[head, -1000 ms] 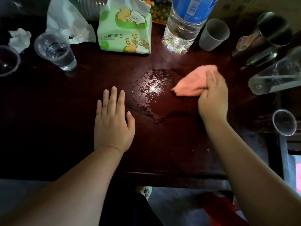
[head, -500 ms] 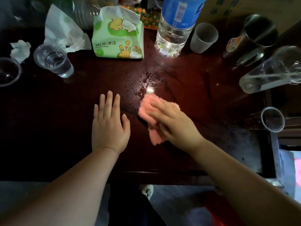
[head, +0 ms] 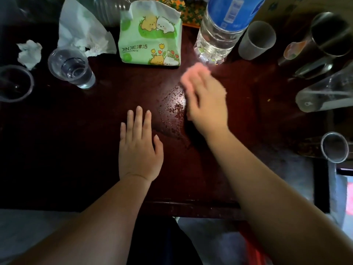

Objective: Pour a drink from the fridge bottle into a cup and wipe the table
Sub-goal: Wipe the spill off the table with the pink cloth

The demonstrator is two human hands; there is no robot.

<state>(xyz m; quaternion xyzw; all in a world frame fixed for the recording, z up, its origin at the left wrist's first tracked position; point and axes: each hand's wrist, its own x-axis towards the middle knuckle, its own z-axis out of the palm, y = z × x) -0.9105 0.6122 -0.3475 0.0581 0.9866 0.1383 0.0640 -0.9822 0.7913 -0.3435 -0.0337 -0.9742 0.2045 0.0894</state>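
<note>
Two hands are on the surface. Left hand [head: 140, 148]: fingers straight and close together, thumb set apart, palm flat on the dark reddish-brown wooden table [head: 76, 140], holding nothing. Right hand [head: 207, 104]: motion-blurred. Its fingers lie over a crumpled pink cloth [head: 193, 73]; whether they press it flat or pinch it cannot be told.

The cloth sits at the far edge of a wet, speckled patch [head: 172, 111], which lies between the two hands. Just beyond the cloth stands a clear plastic bottle with a blue label [head: 219, 35], upright.

Right of the bottle is a frosted grey plastic cup [head: 256, 41]. Left of the bottle is a green-and-white tissue pack printed with cartoon animals [head: 150, 39]. Far left is a clear plastic cup holding water [head: 71, 68], with crumpled white tissues [head: 29, 53] near it. Dark metal cups [head: 330, 33] crowd the right edge. A pale floor shows below the table's near edge.
</note>
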